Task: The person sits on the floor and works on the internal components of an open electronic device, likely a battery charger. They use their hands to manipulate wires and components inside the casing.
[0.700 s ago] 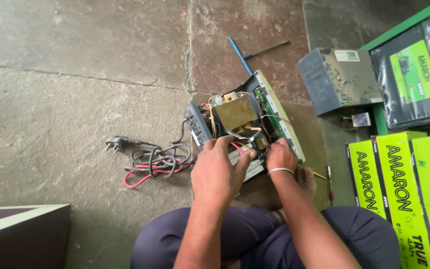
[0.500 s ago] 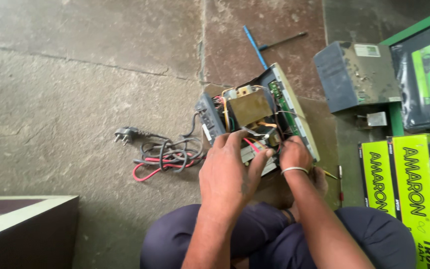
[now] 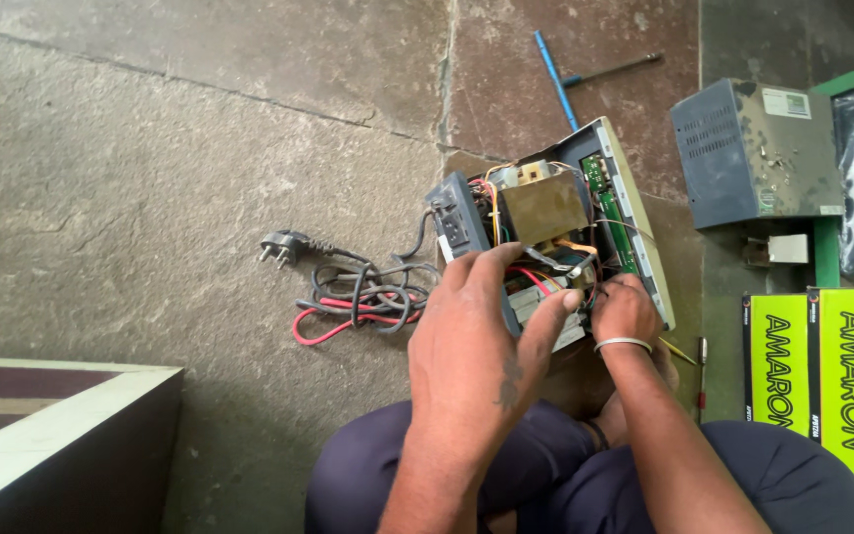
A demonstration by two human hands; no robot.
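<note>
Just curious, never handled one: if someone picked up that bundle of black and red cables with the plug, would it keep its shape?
Probably not. The cable bundle lies in loose loops on the stone floor, so it would likely sag and uncoil. The plug would probably dangle. One end seems to run into the opened box, so it may tug.

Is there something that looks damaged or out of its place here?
Yes. The grey metal cover lies apart on the floor, its top stained and scuffed. The opened device shows bare wiring, and its power cable lies tangled beside it.
</note>
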